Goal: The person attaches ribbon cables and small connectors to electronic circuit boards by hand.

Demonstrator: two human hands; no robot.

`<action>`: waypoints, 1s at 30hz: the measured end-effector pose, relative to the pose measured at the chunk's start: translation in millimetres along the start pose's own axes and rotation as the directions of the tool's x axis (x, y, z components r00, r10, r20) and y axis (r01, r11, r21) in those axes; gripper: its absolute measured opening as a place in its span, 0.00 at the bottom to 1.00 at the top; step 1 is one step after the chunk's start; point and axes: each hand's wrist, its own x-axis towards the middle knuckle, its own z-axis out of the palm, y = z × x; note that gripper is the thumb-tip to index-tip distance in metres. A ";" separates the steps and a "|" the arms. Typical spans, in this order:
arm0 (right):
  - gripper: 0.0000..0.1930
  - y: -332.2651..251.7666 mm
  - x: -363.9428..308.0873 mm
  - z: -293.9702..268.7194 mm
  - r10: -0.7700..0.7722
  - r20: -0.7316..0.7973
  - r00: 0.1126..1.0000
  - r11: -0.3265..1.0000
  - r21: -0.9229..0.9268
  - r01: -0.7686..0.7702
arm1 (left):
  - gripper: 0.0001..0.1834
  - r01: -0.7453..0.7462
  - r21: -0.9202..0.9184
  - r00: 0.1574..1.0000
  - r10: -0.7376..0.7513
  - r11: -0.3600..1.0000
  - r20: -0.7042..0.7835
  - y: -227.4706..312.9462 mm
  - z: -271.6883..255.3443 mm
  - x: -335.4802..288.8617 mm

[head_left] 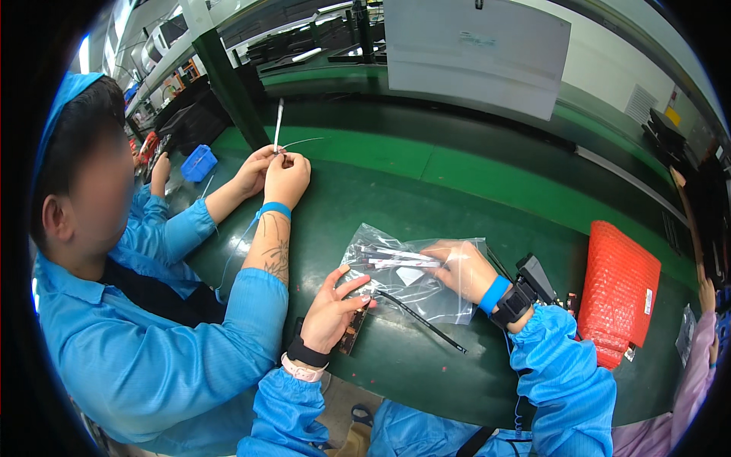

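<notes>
- Right now, from the head view, looking down on a green workbench [426, 190] with both forearms in blue sleeves coming in from the lower edge.
- Lying flat between the two hands: a clear plastic bag [426, 293], holding several thin white strips [400, 257] with their long axes running left to right, slightly tilted.
- Reaching into the bag's right side: right hand [463, 268], fingers curled over the strip ends, seemingly pinching them through or inside the plastic; exact grip hard to tell.
- Hovering at the bag's left edge: left hand [333, 308], fingers loosely spread, thumb and forefinger touching the corner of the plastic, with a small dark board [352, 333] just beneath the palm.
- Trailing out from the bag toward the lower right: a thin black cable [426, 326].
- Sitting nearer the strips: the right hand, already on them; the left only at the bag's rim.
- Working alongside on the left: another person's hands [276, 174], pinching a thin white strip upright.
- Resting well apart on the right: a red bubble-wrap pouch [620, 293].
</notes>
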 end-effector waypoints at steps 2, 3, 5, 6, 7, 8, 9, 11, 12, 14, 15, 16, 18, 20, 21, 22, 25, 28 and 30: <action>0.14 1.7 -4.5 -3.2 -0.029 -0.036 0.999 0.999 -0.015 0.029 | 0.36 0.000 -0.001 1.000 0.000 1.000 -0.008 0.4 2.3 0.8; 0.14 -1.0 -6.0 -5.7 -0.008 -0.037 0.999 0.999 -0.045 0.006 | 0.37 -0.003 -0.005 1.000 0.003 1.000 -0.002 0.8 1.4 0.7; 0.15 -6.4 -9.2 -9.3 0.014 -0.039 0.999 0.997 -0.075 -0.017 | 0.37 -0.005 -0.009 1.000 0.005 1.000 0.004 1.0 -0.7 0.4; 0.16 -8.9 -11.4 -11.3 0.016 -0.043 0.999 0.996 -0.089 -0.020 | 0.37 -0.009 -0.012 1.000 0.009 1.000 -0.004 0.8 -1.2 0.7; 0.17 -10.0 -12.7 -12.5 0.018 -0.047 0.999 0.994 -0.103 -0.023 | 0.37 -0.013 -0.015 1.000 0.013 1.000 -0.012 0.6 -1.7 0.9; 0.17 -9.3 -12.3 -11.7 0.019 -0.048 0.999 0.994 -0.104 -0.024 | 0.37 -0.012 -0.015 1.000 0.012 1.000 -0.010 0.5 -2.3 1.1; 0.17 -7.8 -12.0 -9.3 -0.004 -0.090 0.996 0.998 -0.069 -0.002 | 0.37 -0.019 -0.012 1.000 0.019 1.000 -0.012 -0.1 -2.6 1.0; 0.18 -1.1 -12.5 -4.8 -0.024 -0.134 0.991 0.999 -0.035 0.020 | 0.37 -0.024 -0.008 1.000 0.023 1.000 -0.011 -1.1 -1.1 0.5; 0.18 4.2 -11.7 -2.5 -0.040 -0.129 0.991 0.999 0.016 0.043 | 0.37 -0.024 -0.010 0.999 0.024 1.000 -0.023 -0.9 0.1 0.2; 0.19 6.8 -11.8 -0.9 -0.056 -0.125 0.991 0.996 0.068 0.065 | 0.37 -0.025 -0.012 0.999 0.025 1.000 -0.034 -1.0 0.7 0.6; 0.18 5.1 -12.6 0.6 0.019 -0.072 0.997 0.998 0.054 -0.015 | 0.37 -0.028 -0.012 0.999 0.028 1.000 -0.033 -0.8 0.1 0.8; 0.16 3.3 -13.3 2.5 0.094 -0.019 0.995 0.995 0.036 -0.094 | 0.37 -0.031 -0.012 0.999 0.030 0.999 -0.033 -0.8 -0.2 0.9; 0.14 2.8 -12.0 14.0 0.133 -0.033 0.991 0.991 0.008 -0.133 | 0.37 -0.036 -0.002 0.999 0.036 0.999 -0.035 -2.4 0.0 0.6; 0.09 12.9 -13.8 25.6 0.130 -0.054 0.990 0.990 -0.045 -0.133 | 0.37 -0.041 0.009 0.999 0.041 0.999 -0.034 -3.2 3.0 0.6; 0.09 12.7 -12.2 24.9 0.130 -0.054 0.990 0.990 -0.043 -0.132 | 0.37 -0.044 0.007 0.998 0.044 0.999 -0.035 -2.8 4.7 0.0; 0.09 12.3 -9.2 22.5 0.118 -0.009 0.993 0.992 -0.034 -0.118 | 0.37 -0.046 0.004 0.998 0.047 0.999 -0.035 -2.3 5.4 -0.2; 0.08 13.9 -2.3 10.1 0.063 0.052 0.997 0.998 -0.012 -0.063 | 0.37 -0.046 0.017 0.998 0.047 0.999 -0.032 -3.7 2.8 0.0; 0.06 9.4 0.1 3.4 0.010 0.042 0.999 0.998 -0.062 -0.008 | 0.37 -0.052 0.018 0.998 0.052 0.998 -0.036 -2.8 4.5 -0.3; 0.03 1.9 -0.4 -0.3 -0.126 -0.065 0.990 0.940 -0.328 0.098 | 0.38 -0.053 0.028 0.998 0.054 0.998 -0.040 -2.9 6.6 -0.8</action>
